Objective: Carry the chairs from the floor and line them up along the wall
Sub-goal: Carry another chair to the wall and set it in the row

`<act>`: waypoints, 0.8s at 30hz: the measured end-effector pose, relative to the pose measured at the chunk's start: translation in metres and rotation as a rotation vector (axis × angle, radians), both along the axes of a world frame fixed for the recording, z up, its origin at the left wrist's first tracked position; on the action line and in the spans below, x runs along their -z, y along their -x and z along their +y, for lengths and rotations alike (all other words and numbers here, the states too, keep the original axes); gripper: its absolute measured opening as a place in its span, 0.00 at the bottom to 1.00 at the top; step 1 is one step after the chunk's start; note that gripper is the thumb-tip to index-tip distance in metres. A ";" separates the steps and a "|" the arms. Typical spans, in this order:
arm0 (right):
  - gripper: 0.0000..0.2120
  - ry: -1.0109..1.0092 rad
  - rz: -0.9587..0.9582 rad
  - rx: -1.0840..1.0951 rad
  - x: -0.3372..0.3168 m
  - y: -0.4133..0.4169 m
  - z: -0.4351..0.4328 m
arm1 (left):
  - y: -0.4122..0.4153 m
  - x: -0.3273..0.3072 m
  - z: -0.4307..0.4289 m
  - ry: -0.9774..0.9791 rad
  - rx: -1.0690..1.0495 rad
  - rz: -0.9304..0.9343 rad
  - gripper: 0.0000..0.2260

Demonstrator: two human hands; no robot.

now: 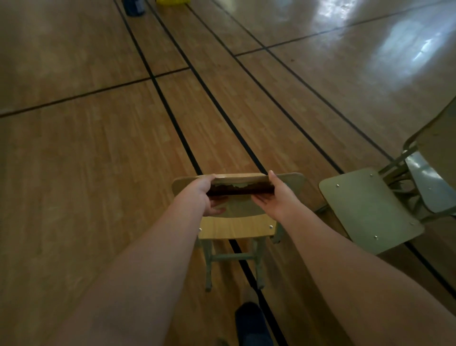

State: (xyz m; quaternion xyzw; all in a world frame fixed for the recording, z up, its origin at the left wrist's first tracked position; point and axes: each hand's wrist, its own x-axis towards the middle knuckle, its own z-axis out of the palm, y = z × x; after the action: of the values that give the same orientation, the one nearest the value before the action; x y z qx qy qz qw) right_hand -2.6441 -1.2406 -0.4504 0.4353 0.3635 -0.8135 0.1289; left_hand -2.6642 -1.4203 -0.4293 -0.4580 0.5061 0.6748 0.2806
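Note:
A small chair (237,228) with a pale wooden seat and grey-green metal legs hangs in front of me, low over the floor. My left hand (209,195) grips the left part of its backrest top edge, thumb over the top and fingers underneath. My right hand (274,196) grips the right part of the same backrest. The backrest's worn edge shows between my hands. A second chair (367,210) with a grey-green seat stands just to the right, close to the one I hold.
The wooden floor (98,160) carries black court lines. A larger chair or desk frame (429,173) stands at the far right edge. A dark blue object (134,7) and a yellow one (172,2) sit at the top. My dark shoe (251,323) shows below.

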 end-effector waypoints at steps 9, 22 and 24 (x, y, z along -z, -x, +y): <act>0.26 -0.060 -0.172 0.018 -0.009 0.087 0.006 | 0.071 -0.005 0.005 0.059 -0.110 -0.075 0.24; 0.15 -0.009 -0.213 -0.020 -0.021 0.153 0.004 | 0.137 -0.003 0.013 0.014 -0.354 -0.023 0.20; 0.15 -0.018 -0.205 0.000 -0.020 0.157 0.002 | 0.141 0.000 0.017 0.019 -0.349 -0.002 0.20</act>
State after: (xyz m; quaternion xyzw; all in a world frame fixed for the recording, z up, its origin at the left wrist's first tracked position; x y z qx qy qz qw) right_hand -2.8008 -1.2383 -0.4306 0.5175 0.3556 -0.7614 0.1614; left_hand -2.8056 -1.4036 -0.4292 -0.5421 0.4251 0.7080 0.1555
